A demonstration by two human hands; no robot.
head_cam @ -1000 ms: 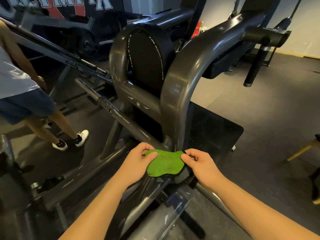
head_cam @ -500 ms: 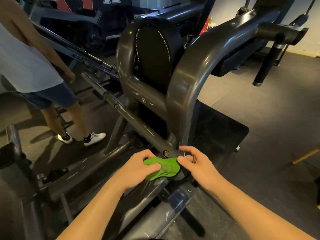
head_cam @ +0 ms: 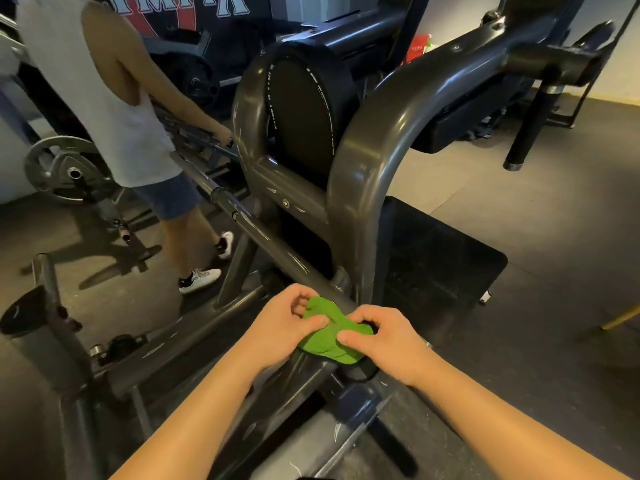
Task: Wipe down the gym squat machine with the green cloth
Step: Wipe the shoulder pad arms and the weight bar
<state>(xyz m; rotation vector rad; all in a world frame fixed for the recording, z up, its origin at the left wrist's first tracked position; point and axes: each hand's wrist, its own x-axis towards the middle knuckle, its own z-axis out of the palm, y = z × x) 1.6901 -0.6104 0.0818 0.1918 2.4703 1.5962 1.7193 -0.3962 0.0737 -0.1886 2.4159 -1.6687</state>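
The green cloth [head_cam: 329, 336] is bunched between both my hands, low over the squat machine's grey base tube. My left hand [head_cam: 282, 323] pinches its left edge with thumb and curled fingers. My right hand [head_cam: 384, 336] grips its right side, thumb on top. The machine's curved grey frame [head_cam: 360, 168] rises just behind the cloth, with a black round pad [head_cam: 304, 109] set inside it. A black foot plate [head_cam: 440, 258] lies to the right of the frame. Part of the cloth's underside is hidden by my hands.
Another person [head_cam: 114, 109] in a white top and blue shorts stands close on the left, hand on a long bar [head_cam: 249, 223]. A weight plate [head_cam: 65, 171] sits far left. A black handle post [head_cam: 530, 126] hangs at upper right. Grey floor spreads to the right.
The cloth went from spread flat to crumpled as my hands drew together. The person on the left walked closer to the machine. My view shifted slightly.
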